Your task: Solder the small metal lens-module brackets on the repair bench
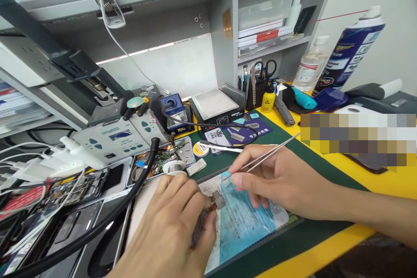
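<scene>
My left hand (176, 217) is curled over a small electronic part (217, 201) with a grey metal piece and brownish flex, gripped between thumb and fingers. Most of that part is hidden under the palm. In my right hand (276, 178) a pair of metal tweezers (267, 154) is pinched between thumb and index finger, tips pointing left and down. The tips are close to the upper edge of a blue and white work pad (241, 239), right of the part. Dark smudges mark the pad, which lies on a green mat (329, 204).
A solder spool (175, 167) and a tray of circuit boards (163, 158) sit behind my left hand. A black hose (143, 182) curves along the left. Further back are a grey station (114, 139), a yellow bottle (268, 99) and a spray can (350, 52).
</scene>
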The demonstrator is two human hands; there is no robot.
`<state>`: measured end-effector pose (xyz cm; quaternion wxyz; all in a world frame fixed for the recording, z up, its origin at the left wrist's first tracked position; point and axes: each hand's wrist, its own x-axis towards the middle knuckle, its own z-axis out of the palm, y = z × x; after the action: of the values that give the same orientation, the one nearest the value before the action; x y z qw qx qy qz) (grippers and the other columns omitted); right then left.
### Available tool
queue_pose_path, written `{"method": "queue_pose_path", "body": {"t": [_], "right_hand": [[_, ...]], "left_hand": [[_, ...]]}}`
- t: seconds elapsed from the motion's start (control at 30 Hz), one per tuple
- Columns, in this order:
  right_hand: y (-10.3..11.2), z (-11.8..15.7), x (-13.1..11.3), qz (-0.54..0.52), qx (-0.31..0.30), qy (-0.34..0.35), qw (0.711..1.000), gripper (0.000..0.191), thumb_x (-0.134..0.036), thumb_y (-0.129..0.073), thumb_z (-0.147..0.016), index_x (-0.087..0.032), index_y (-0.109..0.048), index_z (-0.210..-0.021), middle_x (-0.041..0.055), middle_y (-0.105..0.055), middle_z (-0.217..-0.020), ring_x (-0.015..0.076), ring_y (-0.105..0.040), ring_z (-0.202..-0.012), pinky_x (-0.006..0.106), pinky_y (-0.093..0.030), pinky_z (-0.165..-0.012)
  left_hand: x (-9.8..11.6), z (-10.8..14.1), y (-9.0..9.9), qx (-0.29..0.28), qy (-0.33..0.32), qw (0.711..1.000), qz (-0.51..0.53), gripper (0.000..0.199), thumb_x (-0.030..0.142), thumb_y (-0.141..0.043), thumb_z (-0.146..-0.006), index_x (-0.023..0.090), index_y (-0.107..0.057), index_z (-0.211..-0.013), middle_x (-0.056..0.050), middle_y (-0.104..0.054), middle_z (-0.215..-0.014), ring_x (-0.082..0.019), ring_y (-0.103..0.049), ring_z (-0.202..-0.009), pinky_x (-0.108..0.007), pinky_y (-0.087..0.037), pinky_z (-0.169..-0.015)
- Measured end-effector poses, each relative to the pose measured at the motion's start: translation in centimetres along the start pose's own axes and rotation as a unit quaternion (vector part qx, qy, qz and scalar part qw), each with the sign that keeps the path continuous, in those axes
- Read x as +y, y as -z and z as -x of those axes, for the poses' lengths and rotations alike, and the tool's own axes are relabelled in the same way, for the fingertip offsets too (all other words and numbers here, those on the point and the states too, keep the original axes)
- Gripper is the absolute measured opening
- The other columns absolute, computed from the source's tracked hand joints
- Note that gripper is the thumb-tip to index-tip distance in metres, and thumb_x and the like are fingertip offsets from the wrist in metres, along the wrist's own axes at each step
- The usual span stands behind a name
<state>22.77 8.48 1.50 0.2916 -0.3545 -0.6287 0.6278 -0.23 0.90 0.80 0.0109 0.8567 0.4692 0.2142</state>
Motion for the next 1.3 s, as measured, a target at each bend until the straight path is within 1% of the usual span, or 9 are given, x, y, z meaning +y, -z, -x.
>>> {"method": "queue_pose_path", "body": {"t": [0.37, 0.47, 0.57, 0.67, 0.77, 0.9, 1.1, 1.2, 1.3], "right_hand": [[0.0, 0.0, 0.0, -0.003, 0.002, 0.01, 1.0, 0.023, -0.033, -0.085, -0.084, -0.022, -0.066, -0.091, -0.0045, -0.062, -0.059, 0.0136, -0.061, -0.051, 0.022, -0.046, -0.046], [0.0, 0.0, -0.2, -0.012, 0.007, 0.011, 1.0, 0.023, -0.032, -0.085, -0.083, -0.022, -0.066, -0.089, -0.0045, -0.062, -0.059, 0.0133, -0.06, -0.051, 0.022, -0.046, -0.047], [-0.1, 0.0, -0.2, -0.013, 0.01, 0.012, 1.0, 0.023, -0.03, -0.086, -0.081, -0.021, -0.066, -0.088, -0.0048, -0.062, -0.059, 0.0125, -0.06, -0.051, 0.022, -0.046, -0.047], [-0.1, 0.0, -0.1, -0.007, 0.013, 0.018, 1.0, 0.02, -0.031, -0.084, -0.083, -0.021, -0.066, -0.088, -0.004, -0.063, -0.061, 0.0124, -0.06, -0.051, 0.022, -0.047, -0.046], [-0.1, 0.0, 0.1, -0.005, 0.017, 0.007, 1.0, 0.021, -0.035, -0.084, -0.083, -0.021, -0.068, -0.09, -0.0011, -0.07, -0.069, 0.0128, -0.062, -0.051, 0.022, -0.048, -0.044], [-0.1, 0.0, 0.3, -0.003, 0.022, 0.014, 1.0, 0.019, -0.039, -0.077, -0.091, -0.022, -0.07, -0.094, 0.0008, -0.073, -0.075, 0.012, -0.063, -0.05, 0.021, -0.05, -0.043], [-0.4, 0.4, 0.8, 0.022, 0.003, 0.044, 0.999, 0.02, -0.042, -0.069, -0.099, -0.022, -0.071, -0.1, 0.0036, -0.076, -0.086, 0.0149, -0.07, -0.06, 0.022, -0.053, -0.049], [-0.7, 0.8, 0.9, 0.056, -0.017, 0.042, 0.997, 0.024, -0.045, -0.067, -0.1, -0.022, -0.074, -0.103, 0.0029, -0.073, -0.079, 0.0155, -0.069, -0.063, 0.022, -0.052, -0.052], [-1.0, 1.1, 0.7, 0.072, -0.044, 0.046, 0.995, 0.026, -0.043, -0.066, -0.102, -0.02, -0.075, -0.109, 0.0022, -0.069, -0.076, 0.0154, -0.066, -0.064, 0.023, -0.05, -0.054]], "left_hand": [[-0.1, -0.3, -0.1, 0.029, 0.01, 1.0, -0.009, 0.011, 0.016, -0.058, -0.095, 0.021, -0.062, -0.085, -0.003, -0.061, -0.083, -0.023, -0.055, -0.082, -0.041, -0.04, -0.074], [0.0, -0.3, -0.1, 0.028, 0.019, 0.999, -0.023, 0.003, 0.021, -0.063, -0.092, 0.02, -0.065, -0.094, -0.006, -0.064, -0.091, -0.025, -0.057, -0.086, -0.045, -0.043, -0.078], [0.2, -0.5, -0.5, 0.03, 0.019, 0.999, -0.023, 0.012, 0.022, -0.064, -0.092, 0.02, -0.067, -0.103, -0.006, -0.066, -0.095, -0.026, -0.058, -0.089, -0.046, -0.044, -0.08], [0.4, -0.5, -1.0, 0.029, 0.028, 0.999, -0.007, 0.009, 0.021, -0.063, -0.093, 0.021, -0.068, -0.101, -0.005, -0.066, -0.094, -0.025, -0.058, -0.09, -0.045, -0.043, -0.079], [0.5, -0.5, -1.5, 0.021, 0.039, 0.999, 0.009, 0.009, 0.019, -0.063, -0.092, 0.022, -0.066, -0.1, -0.004, -0.066, -0.096, -0.025, -0.058, -0.091, -0.044, -0.042, -0.08], [0.2, -0.5, -1.5, 0.083, 0.025, 0.996, 0.002, 0.01, 0.016, -0.066, -0.088, 0.021, -0.061, -0.095, -0.004, -0.064, -0.09, -0.024, -0.055, -0.086, -0.042, -0.04, -0.076], [0.0, -0.4, -1.1, 0.158, -0.018, 0.985, -0.067, 0.026, 0.012, -0.072, -0.086, 0.019, -0.06, -0.108, -0.004, -0.07, -0.092, -0.024, -0.059, -0.089, -0.042, -0.043, -0.079], [0.4, -0.3, -1.2, 0.184, -0.011, 0.981, -0.061, 0.027, 0.012, -0.072, -0.088, 0.02, -0.06, -0.111, -0.004, -0.072, -0.094, -0.023, -0.06, -0.09, -0.042, -0.046, -0.082], [0.7, -0.2, -1.2, 0.197, -0.005, 0.978, -0.062, 0.028, 0.012, -0.072, -0.088, 0.02, -0.06, -0.112, -0.004, -0.072, -0.096, -0.023, -0.061, -0.092, -0.043, -0.047, -0.085]]}}
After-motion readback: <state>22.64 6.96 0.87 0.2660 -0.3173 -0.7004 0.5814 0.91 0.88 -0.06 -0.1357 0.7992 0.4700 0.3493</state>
